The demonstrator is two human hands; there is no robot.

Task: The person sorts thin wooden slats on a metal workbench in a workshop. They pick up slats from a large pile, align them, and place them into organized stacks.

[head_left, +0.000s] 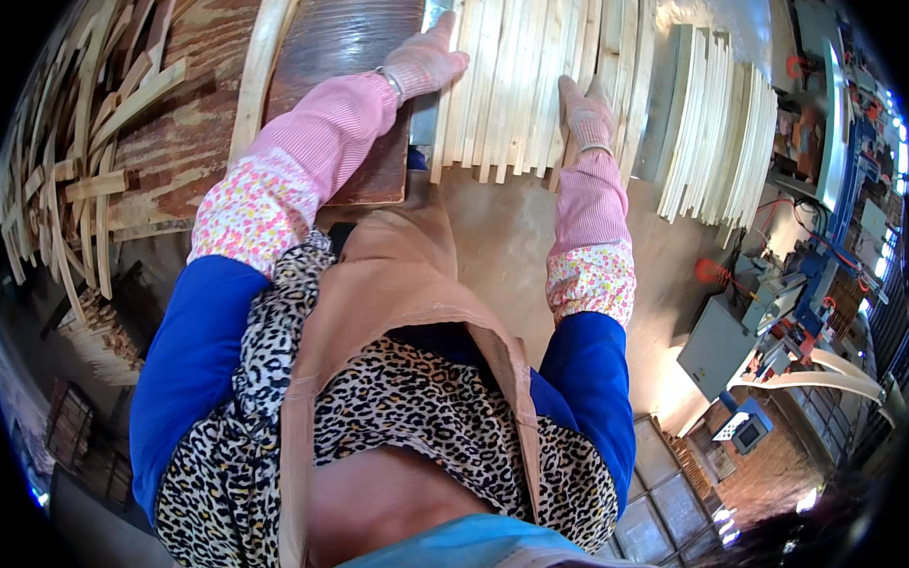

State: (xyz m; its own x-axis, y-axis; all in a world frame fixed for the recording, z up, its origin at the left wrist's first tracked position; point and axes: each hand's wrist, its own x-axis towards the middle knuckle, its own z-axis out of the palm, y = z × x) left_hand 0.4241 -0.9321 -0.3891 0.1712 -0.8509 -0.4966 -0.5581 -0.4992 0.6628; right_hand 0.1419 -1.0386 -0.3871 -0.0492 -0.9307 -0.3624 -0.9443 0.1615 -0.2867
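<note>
Your row of pale wooden strips [518, 81] lies side by side between your two gloved hands. Your left hand [419, 67] is at the row's left edge, thumb and fingers spread wide. Your right hand [589, 117] rests over the row's right part, thumb apart from the fingers; you cannot tell whether it grips a strip. Left of the row is a dark brown worktop [354, 127], and right of it, apart, a second stack of strips [714, 125].
</note>
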